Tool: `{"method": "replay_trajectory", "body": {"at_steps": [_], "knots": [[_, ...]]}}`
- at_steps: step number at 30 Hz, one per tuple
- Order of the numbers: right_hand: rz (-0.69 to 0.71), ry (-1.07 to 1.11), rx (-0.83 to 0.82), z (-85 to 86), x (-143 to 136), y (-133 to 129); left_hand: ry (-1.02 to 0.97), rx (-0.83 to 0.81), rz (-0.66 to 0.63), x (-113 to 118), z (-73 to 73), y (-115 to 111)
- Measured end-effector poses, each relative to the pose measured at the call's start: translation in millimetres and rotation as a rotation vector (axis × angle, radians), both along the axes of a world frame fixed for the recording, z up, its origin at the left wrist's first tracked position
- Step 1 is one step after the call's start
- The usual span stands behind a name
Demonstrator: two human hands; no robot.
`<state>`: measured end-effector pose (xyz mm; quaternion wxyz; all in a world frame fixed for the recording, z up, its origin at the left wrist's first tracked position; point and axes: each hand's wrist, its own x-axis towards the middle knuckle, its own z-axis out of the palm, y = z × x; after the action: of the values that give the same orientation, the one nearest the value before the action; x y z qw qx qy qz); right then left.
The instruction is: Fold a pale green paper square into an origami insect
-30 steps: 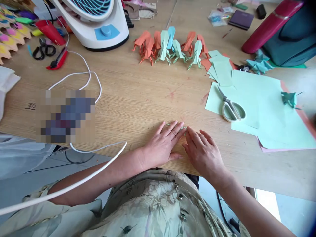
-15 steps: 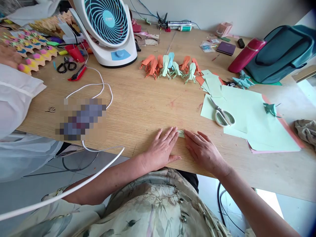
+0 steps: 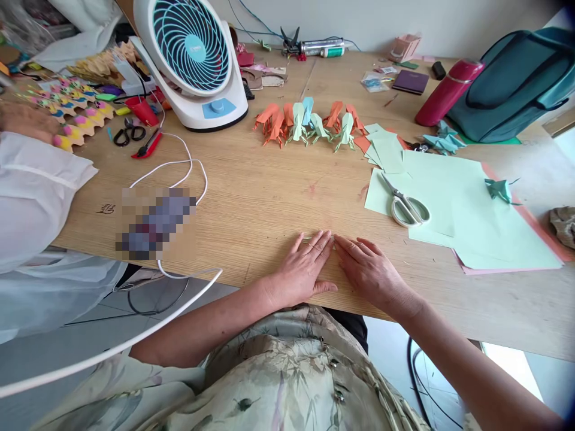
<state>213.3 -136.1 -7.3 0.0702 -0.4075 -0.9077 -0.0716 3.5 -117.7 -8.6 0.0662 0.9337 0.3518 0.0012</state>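
Note:
My left hand [image 3: 304,268] lies flat on the table, fingers stretched out and thumb apart, over a small piece of folded pale green paper [image 3: 307,239]. Only a sliver of that paper shows by its fingertips; my fingers hide the rest. Close beside it, my right hand [image 3: 372,269] rests with its fingers extended and pressing down, the fingertips almost meeting those of the left. A pair of white-handled scissors [image 3: 406,209] lies on pale green paper sheets [image 3: 489,230] to the right.
Several folded paper figures [image 3: 297,123] in orange, green and blue stand behind my hands. A white fan [image 3: 227,99], a blurred-out object [image 3: 157,224] and a white cable [image 3: 206,179] are on the left. At the right are a red flask [image 3: 449,93] and a teal bag [image 3: 503,96].
My left hand has slid a little to the right over the folded paper, closing the gap to the right hand. Paper now peeks out at its left fingertips. The camera view has shifted slightly.

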Motion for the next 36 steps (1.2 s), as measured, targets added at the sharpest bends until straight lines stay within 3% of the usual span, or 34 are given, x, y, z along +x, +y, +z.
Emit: {"method": "replay_trajectory", "body": {"at_steps": [8,16,30,36], "knots": [[-0.038,0.104,0.028,-1.7,-9.1,-7.1,0.006,0.022,-0.005,-2.9,1.5,-2.1],[-0.1,0.052,-0.001,-5.1,-14.7,-11.8,0.005,0.092,0.035,-2.4,-4.2,-6.0],[-0.126,-0.033,0.095,4.9,-30.8,-8.9,-0.004,-0.026,0.031,3.0,5.2,-4.4],[-0.136,-0.05,0.068,7.8,-34.2,-7.4,-0.035,-0.041,0.03,0.1,2.0,-4.2]]}}
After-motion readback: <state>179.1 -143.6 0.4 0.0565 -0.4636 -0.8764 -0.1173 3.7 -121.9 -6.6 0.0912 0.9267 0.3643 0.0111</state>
